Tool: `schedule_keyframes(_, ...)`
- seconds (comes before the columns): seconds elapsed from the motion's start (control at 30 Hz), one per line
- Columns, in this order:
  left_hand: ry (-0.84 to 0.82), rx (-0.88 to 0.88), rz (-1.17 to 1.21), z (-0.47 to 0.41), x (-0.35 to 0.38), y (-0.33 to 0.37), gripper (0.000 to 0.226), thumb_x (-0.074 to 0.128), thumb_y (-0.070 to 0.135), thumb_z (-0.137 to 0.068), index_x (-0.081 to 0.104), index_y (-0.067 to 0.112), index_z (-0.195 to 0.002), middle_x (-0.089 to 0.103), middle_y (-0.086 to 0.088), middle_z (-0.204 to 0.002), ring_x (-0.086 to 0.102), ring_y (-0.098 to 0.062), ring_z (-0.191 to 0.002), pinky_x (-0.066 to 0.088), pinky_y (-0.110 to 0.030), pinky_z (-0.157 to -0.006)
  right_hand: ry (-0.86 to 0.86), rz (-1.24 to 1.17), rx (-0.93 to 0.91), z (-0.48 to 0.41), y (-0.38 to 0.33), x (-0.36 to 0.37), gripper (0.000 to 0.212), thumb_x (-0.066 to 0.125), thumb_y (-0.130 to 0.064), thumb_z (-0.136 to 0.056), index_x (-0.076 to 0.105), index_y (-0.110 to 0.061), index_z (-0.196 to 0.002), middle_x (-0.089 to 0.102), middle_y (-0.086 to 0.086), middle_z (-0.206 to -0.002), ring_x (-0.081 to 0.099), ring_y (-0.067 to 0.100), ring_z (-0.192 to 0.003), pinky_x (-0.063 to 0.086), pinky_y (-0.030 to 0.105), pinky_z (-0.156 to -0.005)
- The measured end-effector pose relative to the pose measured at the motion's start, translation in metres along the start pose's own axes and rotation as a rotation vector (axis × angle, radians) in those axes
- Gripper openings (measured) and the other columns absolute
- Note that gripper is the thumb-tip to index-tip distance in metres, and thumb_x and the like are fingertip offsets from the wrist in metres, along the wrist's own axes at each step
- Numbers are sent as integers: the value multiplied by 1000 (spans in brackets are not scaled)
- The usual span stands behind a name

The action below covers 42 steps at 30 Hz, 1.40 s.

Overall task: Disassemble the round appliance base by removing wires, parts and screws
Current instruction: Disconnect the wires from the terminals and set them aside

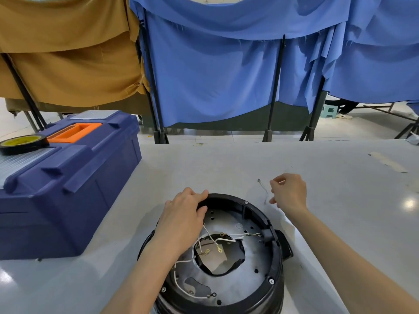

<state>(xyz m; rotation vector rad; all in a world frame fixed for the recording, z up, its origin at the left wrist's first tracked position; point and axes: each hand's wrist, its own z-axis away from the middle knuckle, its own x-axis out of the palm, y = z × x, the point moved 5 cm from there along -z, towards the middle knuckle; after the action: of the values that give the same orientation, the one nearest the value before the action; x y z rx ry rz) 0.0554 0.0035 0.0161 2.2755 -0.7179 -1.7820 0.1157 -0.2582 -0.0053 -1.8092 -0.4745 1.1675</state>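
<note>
Appliance base, round and black, at 6 o'clock on the grey counter, open side up. Screws seated in the rim. White wires with ring terminals lying loose across the metal plate inside, around a central opening. Left hand at the base's 11 o'clock edge, fingers curled over the rim and gripping it. Right hand off the base toward 1 o'clock, fingers curled together; thin grey strand just beside the fingertips, contact not determinable. Blue toolbox with orange handle at 9 o'clock, lid closed, tape roll resting on top. Blue cloth and brown cloth hanging at 12 o'clock.
</note>
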Motion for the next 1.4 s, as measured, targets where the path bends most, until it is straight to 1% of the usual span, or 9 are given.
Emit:
schedule_keyframes(0.13, 3, 6, -25, 1, 1, -1, 43, 42, 29, -102, 41, 32, -144, 52, 4, -123, 49, -18, -113, 36, -33, -98, -150, -208, -55, 29, -11, -13, 13, 62, -11, -89, 70, -7, -80, 68, 8, -63, 56, 16, -37, 40, 21, -38)
schedule_keyframes(0.23, -8, 17, -41, 2, -1, 1, 43, 41, 30, -103, 40, 30, -145, 52, 2, -128, 48, -18, -117, 34, -34, -100, -401, -319, -122, 61, -27, -11, 15, 69, -24, -89, 75, -15, -78, 74, 2, -71, 68, 15, -59, 55, 20, -58)
schedule_keyframes(0.33, 0, 59, -91, 6, -5, 8, 41, 38, 31, -104, 41, 29, -144, 49, 4, -136, 45, -17, -124, 26, -31, -105, -506, -332, -172, 83, -33, -8, 9, 70, -25, -88, 78, -24, -86, 76, -8, -82, 71, 4, -78, 54, 13, -71)
schedule_keyframes(0.4, 59, 145, -76, 10, -12, 21, 37, 42, 28, -103, 50, 28, -138, 49, 8, -136, 43, -13, -125, 22, -26, -107, -506, -361, -161, 90, -32, -5, 13, 67, -17, -90, 77, -24, -92, 76, -6, -84, 72, 9, -82, 56, 18, -72)
schedule_keyframes(0.53, -49, 247, 239, 19, -11, 57, 20, 63, 30, -92, 72, 24, -108, 66, 8, -106, 59, -10, -101, 44, -29, -92, -475, -440, -95, 94, -28, -1, 14, 64, -8, -91, 75, -9, -99, 76, 6, -91, 72, 21, -92, 57, 32, -85)
schedule_keyframes(0.7, -258, 204, 217, 24, 16, 73, 18, 69, 23, -87, 75, 21, -104, 73, 3, -96, 58, -5, -78, 46, -22, -79, -490, -452, -122, 95, -25, -1, 12, 70, -11, -87, 75, -13, -97, 77, 1, -87, 73, 15, -85, 58, 22, -74)
schedule_keyframes(0.93, -251, 182, 180, 21, 26, 74, 8, 67, 18, -87, 73, 19, -92, 69, -2, -91, 62, -19, -91, 49, -32, -81, -445, -431, -158, 95, -25, -2, 22, 69, -1, -84, 74, -17, -99, 77, -4, -88, 72, 4, -84, 54, 14, -69)
schedule_keyframes(1.13, -238, 250, 105, 25, 28, 83, 15, 54, 5, -91, 67, 10, -95, 61, -7, -97, 57, -28, -94, 45, -41, -81, -427, -317, -152, 96, -26, 4, 26, 61, -9, -91, 70, -17, -114, 73, -3, -106, 68, 8, -99, 55, 33, -93)
schedule_keyframes(1.4, -187, 296, 68, 27, 26, 90, 18, 50, -3, -87, 64, 4, -94, 53, -5, -105, 52, -23, -99, 36, -26, -77, -352, -272, -212, 98, -26, 4, 25, 63, -13, -91, 72, -19, -113, 74, -9, -100, 68, -3, -93, 55, 27, -90)
